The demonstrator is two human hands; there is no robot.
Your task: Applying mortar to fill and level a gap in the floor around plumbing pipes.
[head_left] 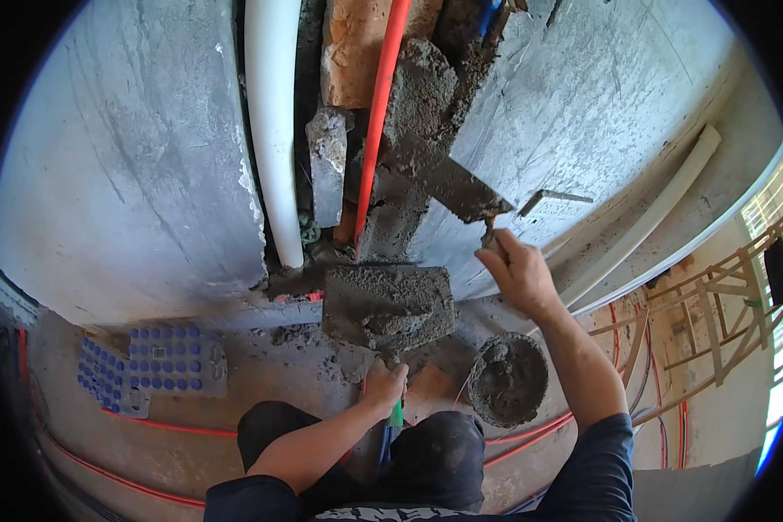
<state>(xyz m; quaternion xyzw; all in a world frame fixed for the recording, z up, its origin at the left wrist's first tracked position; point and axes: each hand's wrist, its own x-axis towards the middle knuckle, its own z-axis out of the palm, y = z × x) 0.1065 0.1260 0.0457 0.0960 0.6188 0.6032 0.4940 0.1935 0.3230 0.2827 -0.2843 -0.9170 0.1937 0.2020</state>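
Red conduit (pixel 380 113): bright and straight down the open channel (pixel 310 61) in the grey wall (pixel 583 87), and everything takes its place from here.
Right hand (pixel 522 277): out to the right of the red conduit, fingers wrapped snugly round the trowel's handle.
Trowel (pixel 461 185): right of the red conduit, blade smeared grey and slanting up to the left, far end over the wet mortar (pixel 422 87); whether it presses in, I can't tell!
Left hand (pixel 385 391): below the red conduit's lower end, fingers closed around the mortar board's green handle (pixel 397 413).
Mortar board (pixel 339 331): just below the red conduit's foot, coated grey, a lumpy ridge along its handle side.
White pipe (pixel 272 130): left of the red conduit, running alongside.
Brick (pixel 344 52): wedged between white pipe and red conduit, broken grey chunk (pixel 326 165) beneath it.
Bucket (pixel 545 391): below and right of the red conduit, grey mix inside.
Blue-dotted panels (pixel 178 365): below and well left of the red conduit, down on the floor (pixel 200 461).
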